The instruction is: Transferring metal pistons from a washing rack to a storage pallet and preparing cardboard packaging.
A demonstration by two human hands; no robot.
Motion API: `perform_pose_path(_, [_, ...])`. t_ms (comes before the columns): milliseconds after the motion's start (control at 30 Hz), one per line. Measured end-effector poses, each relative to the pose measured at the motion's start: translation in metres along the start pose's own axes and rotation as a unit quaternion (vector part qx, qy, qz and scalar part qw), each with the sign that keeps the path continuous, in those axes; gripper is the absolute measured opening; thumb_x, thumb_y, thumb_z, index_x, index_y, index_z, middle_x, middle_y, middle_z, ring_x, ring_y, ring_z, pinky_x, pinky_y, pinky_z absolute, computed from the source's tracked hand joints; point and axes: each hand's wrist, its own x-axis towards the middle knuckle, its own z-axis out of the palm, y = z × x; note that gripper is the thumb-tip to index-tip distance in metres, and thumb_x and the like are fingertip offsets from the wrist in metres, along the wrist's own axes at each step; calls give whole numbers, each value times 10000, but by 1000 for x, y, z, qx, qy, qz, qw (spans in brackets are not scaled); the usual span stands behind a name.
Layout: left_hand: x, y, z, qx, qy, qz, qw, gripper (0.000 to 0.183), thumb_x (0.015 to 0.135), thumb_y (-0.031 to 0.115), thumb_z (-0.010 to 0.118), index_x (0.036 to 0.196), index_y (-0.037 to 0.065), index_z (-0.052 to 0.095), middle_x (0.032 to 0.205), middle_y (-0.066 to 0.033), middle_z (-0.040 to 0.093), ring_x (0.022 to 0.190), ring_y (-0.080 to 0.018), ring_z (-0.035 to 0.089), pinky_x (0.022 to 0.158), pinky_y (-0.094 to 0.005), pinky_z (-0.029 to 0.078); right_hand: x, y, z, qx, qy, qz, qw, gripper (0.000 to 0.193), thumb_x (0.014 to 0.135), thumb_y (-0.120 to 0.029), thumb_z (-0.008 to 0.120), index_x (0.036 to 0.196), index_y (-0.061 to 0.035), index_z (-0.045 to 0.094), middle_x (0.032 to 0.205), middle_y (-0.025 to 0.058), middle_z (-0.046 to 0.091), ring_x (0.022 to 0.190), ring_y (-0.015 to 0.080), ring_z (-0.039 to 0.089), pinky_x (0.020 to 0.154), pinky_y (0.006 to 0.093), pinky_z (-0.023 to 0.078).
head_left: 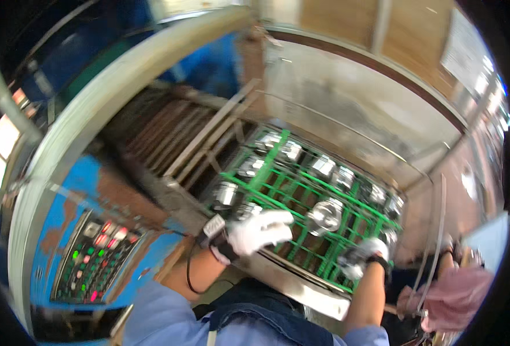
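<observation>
My left hand (260, 232), in a white glove with a dark wrist strap, hovers over the near left part of a green grid rack (278, 202). Its fingers are stretched out and hold nothing. Just behind it is a shiny round metal vessel (247, 211). At the near right of the rack, my right hand (375, 249), also gloved, is closed on another shiny metal vessel (352, 262); motion blurs its outline, and the fingertips are partly hidden. A larger shiny vessel (324, 217) sits on the grid between my hands. Several more stand along the far and left sides.
At the left is a blue machine panel (96, 256) with lit buttons. A thick curved pale pipe (82, 109) arches above it. Slatted rollers (171, 130) lie beyond the rack's left side. A thin metal rail (347, 130) runs behind. Another person's pink sleeve (454, 297) shows at lower right.
</observation>
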Motion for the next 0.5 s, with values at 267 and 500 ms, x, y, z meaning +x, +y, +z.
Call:
perform_pose_path(267, [-204,-41,-44,-142,247,-63,956,507,1057,160,600,1525,7,475,1277,-127,689,1112,-157,678,923,-289,544,56,29,1,-212,96,-189,954,356,913,-323,626,1222,-165,708,1056,150,729,944,346,725,787,480,581])
perform_pose_path(500, [-325,-63,-155,-47,461,76,883,465,988,123,742,1420,17,606,1164,-87,747,1044,-146,704,931,-302,571,-86,-82,-32,33,337,0,941,353,978,-391,581,1232,-193,726,1088,127,742,951,321,718,805,443,576])
